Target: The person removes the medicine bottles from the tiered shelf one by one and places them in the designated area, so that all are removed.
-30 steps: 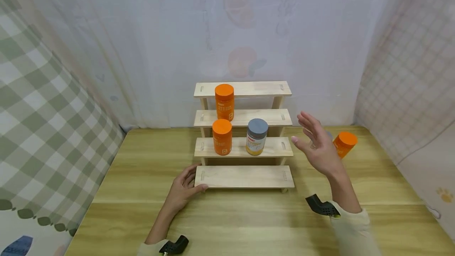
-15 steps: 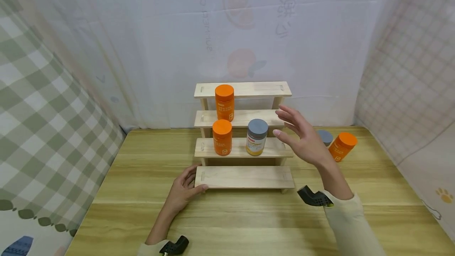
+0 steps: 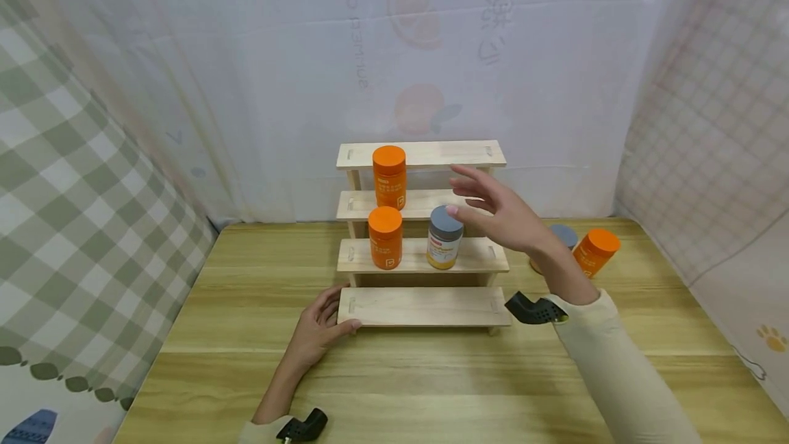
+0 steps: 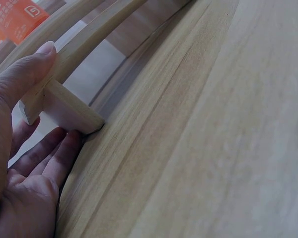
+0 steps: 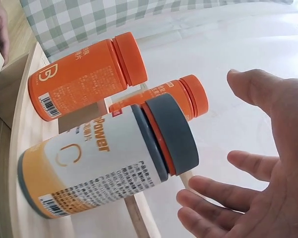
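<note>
A stepped wooden display shelf (image 3: 425, 307) stands on the table. My left hand (image 3: 317, 331) holds the left end of its lowest step, and in the left wrist view the thumb lies on the board with the fingers by its leg (image 4: 72, 106). My right hand (image 3: 502, 214) hovers above and right of a white-and-yellow supplement bottle with a grey lid (image 3: 444, 242). Its fingers are spread around nothing; the right wrist view shows a gap between them and the lid (image 5: 174, 134). An orange bottle (image 3: 385, 238) shares that step, and another orange bottle (image 3: 390, 178) stands one step higher.
Right of the shelf, a tilted orange bottle (image 3: 596, 252) and a grey-lidded bottle (image 3: 564, 235), partly hidden by my right forearm, are on the wooden table (image 3: 419, 382). A pale curtain (image 3: 277, 88) hangs behind; checked cloth (image 3: 80, 190) borders the left side.
My right hand has moved left, from beside the shelf to just over the grey-lidded bottle on it. My left hand and the bottles on the shelf have stayed in place.
</note>
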### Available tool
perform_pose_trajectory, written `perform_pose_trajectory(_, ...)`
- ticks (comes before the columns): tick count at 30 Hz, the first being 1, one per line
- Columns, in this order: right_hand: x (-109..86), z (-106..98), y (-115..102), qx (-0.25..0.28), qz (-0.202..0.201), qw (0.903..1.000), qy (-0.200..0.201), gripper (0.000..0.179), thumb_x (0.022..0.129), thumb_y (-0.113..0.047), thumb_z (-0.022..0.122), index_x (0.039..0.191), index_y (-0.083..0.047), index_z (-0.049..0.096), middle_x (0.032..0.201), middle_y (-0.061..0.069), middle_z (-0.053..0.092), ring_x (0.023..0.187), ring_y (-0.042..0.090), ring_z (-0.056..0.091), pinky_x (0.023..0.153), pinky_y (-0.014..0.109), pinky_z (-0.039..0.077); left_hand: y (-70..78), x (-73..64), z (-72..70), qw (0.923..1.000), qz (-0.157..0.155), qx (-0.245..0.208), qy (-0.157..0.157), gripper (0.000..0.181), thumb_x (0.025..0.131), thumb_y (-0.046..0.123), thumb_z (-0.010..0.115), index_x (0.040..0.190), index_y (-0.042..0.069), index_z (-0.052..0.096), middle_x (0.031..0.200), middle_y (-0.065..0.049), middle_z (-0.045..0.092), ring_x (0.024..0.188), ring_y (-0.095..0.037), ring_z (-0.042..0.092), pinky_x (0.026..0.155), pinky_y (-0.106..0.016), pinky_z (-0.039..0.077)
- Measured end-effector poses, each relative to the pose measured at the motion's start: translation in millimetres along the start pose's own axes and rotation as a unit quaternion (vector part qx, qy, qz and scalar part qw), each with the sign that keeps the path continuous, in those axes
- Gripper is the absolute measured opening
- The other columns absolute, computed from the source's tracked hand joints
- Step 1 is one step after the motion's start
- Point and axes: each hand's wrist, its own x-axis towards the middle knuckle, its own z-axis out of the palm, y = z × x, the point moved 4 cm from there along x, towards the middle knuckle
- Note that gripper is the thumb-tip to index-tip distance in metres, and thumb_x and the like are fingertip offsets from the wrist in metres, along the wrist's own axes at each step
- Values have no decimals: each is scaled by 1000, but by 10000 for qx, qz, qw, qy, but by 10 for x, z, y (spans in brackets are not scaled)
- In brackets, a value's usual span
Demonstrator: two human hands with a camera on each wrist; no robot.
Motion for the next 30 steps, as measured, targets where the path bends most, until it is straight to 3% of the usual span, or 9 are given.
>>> perform_pose_trajectory(6, 224, -15, -41, 86, 263, 9991, -330, 73, 101, -29, 67, 163, -20, 28, 161, 13, 42, 149, 32, 41, 123, 55, 34, -10, -4, -7, 9999, 68, -78, -117, 80, 83, 2, 84, 152, 9, 46, 152, -20, 48, 127, -5, 58, 99, -20, 55)
perform_pose_trajectory(17, 519, 46, -89, 45, 628, 9949, -788, 75, 99, -38, 69, 162, -26, 30, 157, 11, 49, 138, 30, 56, 118, 53, 42, 7, -15, -12, 9997, 135, -80, -161, 81, 83, 4, 85, 152, 9, 45, 152, -20, 48, 127, -4, 58, 99, -20, 55)
perform_pose_trajectory(30, 810, 223, -189, -4, 992, 9883, -1160, 73, 97, -39, 71, 160, -30, 34, 156, 7, 51, 145, 25, 48, 120, 50, 40, 5, -13, -13, 9998, 40, -80, -154, 80, 83, 5, 85, 152, 12, 46, 152, -18, 48, 127, -5, 58, 99, -22, 56)
